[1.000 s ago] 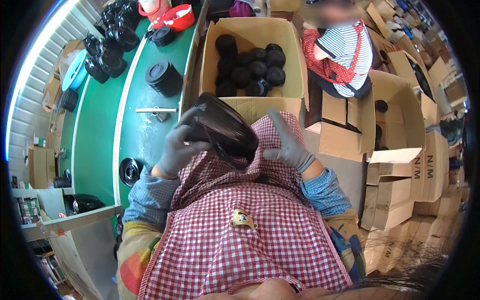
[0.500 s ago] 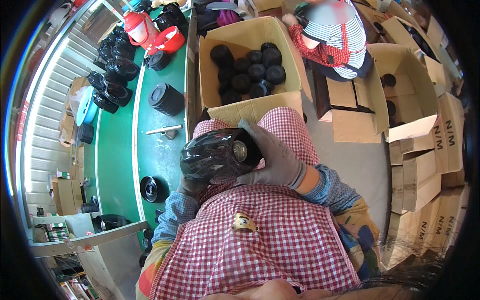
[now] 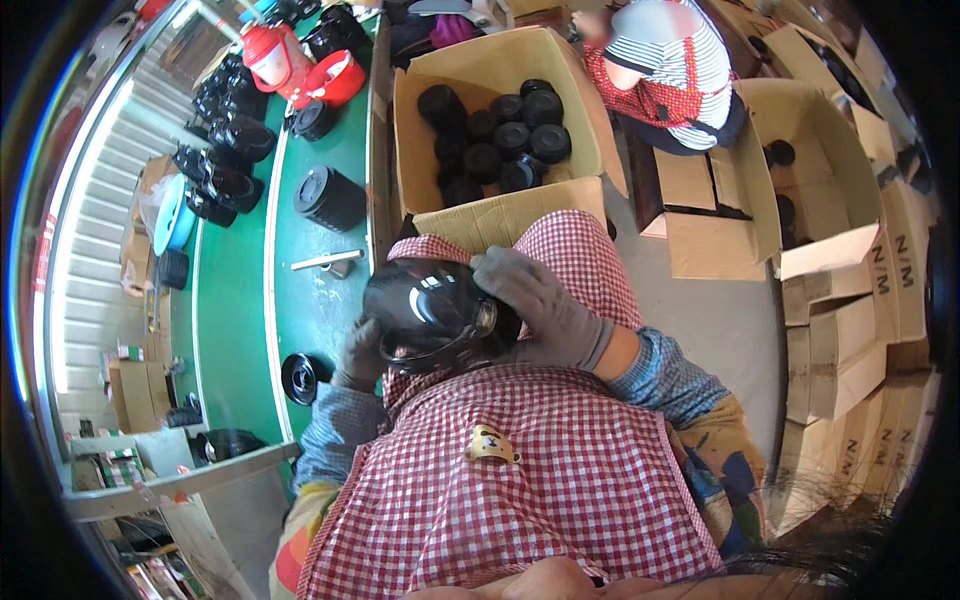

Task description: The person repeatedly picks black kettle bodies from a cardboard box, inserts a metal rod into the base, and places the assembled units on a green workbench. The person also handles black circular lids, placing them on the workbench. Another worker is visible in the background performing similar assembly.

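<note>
A glossy black bowl-shaped part (image 3: 430, 310) is held over the checked apron (image 3: 520, 470) at the lap, cradled from below by the gloved left hand (image 3: 358, 355) and clasped on top by the gloved right hand (image 3: 535, 300), apparently to steady it beside the green conveyor (image 3: 240, 300).

Green workbench (image 3: 235, 300), black round container (image 3: 328, 197), black lid (image 3: 299, 377), red jug (image 3: 270, 55), metal tool (image 3: 327, 261)

Your hands: left hand (image 3: 358, 352) and right hand (image 3: 540, 305) grip the glossy black part (image 3: 430, 310).
Ahead: open carton (image 3: 480, 215) of black parts.
</note>
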Motion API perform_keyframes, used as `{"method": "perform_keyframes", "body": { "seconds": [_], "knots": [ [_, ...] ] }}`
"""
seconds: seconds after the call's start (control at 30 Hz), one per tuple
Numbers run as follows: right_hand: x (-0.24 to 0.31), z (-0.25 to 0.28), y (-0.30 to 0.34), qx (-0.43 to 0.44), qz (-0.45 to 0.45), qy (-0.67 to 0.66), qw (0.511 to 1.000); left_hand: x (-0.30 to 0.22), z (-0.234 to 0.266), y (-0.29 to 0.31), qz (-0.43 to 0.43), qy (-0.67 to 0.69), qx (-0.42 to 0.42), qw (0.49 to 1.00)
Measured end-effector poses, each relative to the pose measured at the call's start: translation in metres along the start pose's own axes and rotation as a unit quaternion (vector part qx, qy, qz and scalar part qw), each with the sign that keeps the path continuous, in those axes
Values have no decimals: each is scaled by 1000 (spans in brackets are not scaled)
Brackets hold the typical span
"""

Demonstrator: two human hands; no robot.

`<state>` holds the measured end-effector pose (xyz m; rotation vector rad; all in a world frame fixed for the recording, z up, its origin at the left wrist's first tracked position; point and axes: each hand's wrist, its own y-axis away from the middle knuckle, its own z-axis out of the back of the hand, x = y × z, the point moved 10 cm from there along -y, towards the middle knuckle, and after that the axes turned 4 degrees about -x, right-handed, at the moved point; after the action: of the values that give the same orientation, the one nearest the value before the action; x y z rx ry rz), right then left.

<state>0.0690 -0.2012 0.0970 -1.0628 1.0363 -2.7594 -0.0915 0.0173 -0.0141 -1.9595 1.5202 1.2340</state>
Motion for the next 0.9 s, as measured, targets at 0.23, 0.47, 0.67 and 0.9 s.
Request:
{"method": "perform_keyframes", "body": {
  "seconds": [0.23, 0.47, 0.67, 0.9],
  "knots": [
    [-68, 53, -11, -86, -121, 42, 988, -75, -139, -34, -270, -677, 149, 668],
    [-80, -35, -16, 27, -92, -14, 995, 10, -179, -52, -240, -705, 297, 597],
    [-73, -36, -40, 130, -91, -56, 986, -104, -72, -126, -370, -546, 105, 745],
    [-87, -40, -39, 134, -99, -45, 985, -180, 155, -190, -193, -843, -255, 432]
  ]
}}
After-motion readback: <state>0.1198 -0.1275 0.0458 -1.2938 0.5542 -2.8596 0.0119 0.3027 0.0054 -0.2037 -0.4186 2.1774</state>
